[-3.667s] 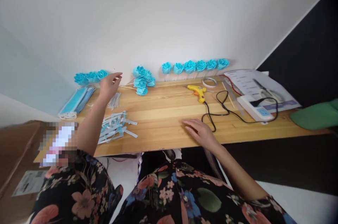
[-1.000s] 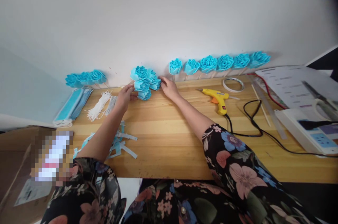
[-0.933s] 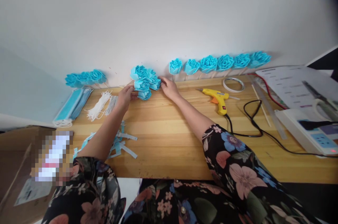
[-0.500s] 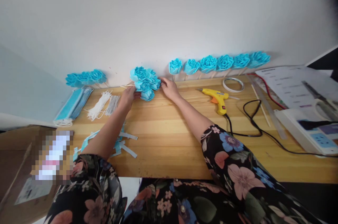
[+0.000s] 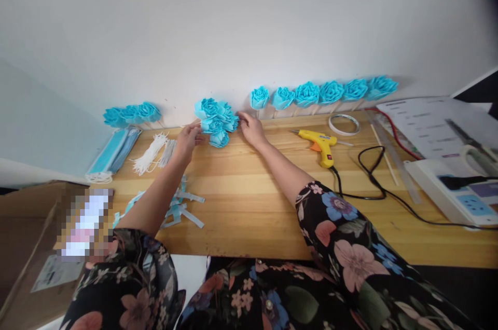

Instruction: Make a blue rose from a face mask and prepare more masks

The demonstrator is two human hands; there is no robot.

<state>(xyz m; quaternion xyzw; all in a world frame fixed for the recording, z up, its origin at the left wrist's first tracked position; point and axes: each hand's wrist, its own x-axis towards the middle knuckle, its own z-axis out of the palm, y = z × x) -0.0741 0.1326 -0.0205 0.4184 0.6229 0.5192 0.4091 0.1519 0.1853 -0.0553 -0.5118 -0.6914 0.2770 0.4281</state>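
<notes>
A bunch of blue handmade flowers (image 5: 218,121), several heads packed together, lies tilted near the back edge of the wooden table, blooms toward the right. My left hand (image 5: 190,138) is at its left side, fingers curled around the stem end, which they mostly hide. At the right edge of the bunch, my right hand (image 5: 251,128) touches the outermost petals with its fingertips, thumb and fingers slightly apart. Just right of that hand, a row of single blue flowers on sticks (image 5: 307,94) leans on the wall.
A yellow glue gun (image 5: 319,144) with a black cord, a tape roll (image 5: 344,124) and a white power strip (image 5: 455,192) are on the right. Left are more flowers (image 5: 132,113), folded masks (image 5: 113,152), white cords (image 5: 151,153), cut strips (image 5: 182,208) and a cardboard box (image 5: 27,231).
My left hand has drawn slightly back from the flower heads toward the stems. My right hand stays at the right edge of the bunch. The view has shifted a little.
</notes>
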